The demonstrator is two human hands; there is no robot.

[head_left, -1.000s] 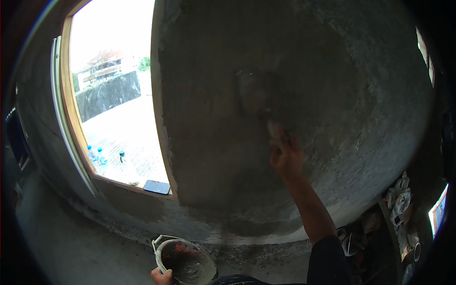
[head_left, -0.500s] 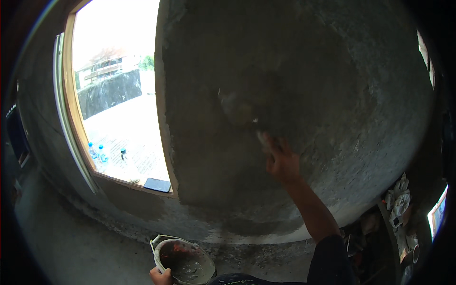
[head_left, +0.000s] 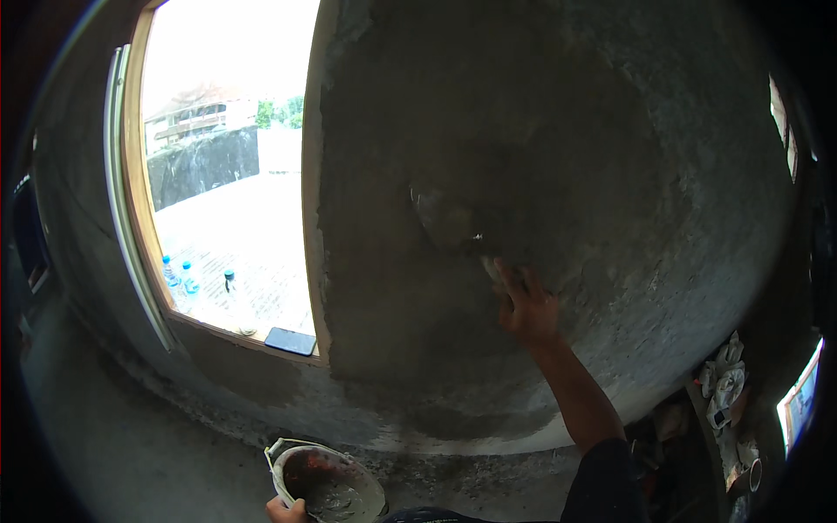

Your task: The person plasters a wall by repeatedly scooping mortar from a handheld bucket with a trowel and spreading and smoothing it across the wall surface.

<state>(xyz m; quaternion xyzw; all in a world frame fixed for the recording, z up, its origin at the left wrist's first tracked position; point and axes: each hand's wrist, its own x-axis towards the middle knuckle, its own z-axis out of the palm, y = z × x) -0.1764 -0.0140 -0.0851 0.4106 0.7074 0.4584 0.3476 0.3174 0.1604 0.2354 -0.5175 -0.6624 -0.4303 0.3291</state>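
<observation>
My right hand [head_left: 528, 309] grips the pale handle of a trowel [head_left: 443, 220] whose blade lies against the grey plastered wall [head_left: 575, 174]. The blade is dim, with a few glints along its edge and neck. Around it the plaster looks darker and damp. Down at the lower edge, my left hand [head_left: 286, 511] is closed on the rim of a bucket [head_left: 381, 493]. Grey wet mortar [head_left: 336, 499] sits inside, and reddish stains mark the inner wall. The bucket's handle stands up at its left side.
A wood-framed window opening [head_left: 135, 166] is bright at the left; a phone [head_left: 289, 341] lies on its sill, with several bottles [head_left: 188, 281] beyond. A pale strip [head_left: 131, 218] stands beside the frame. Crumpled bags [head_left: 724, 383] and a pipe end [head_left: 754, 475] are at the lower right.
The view has shifted a little. My right hand and the trowel appear slightly lower and farther right against the wall. The bucket in my left hand sits slightly farther left and lower.
</observation>
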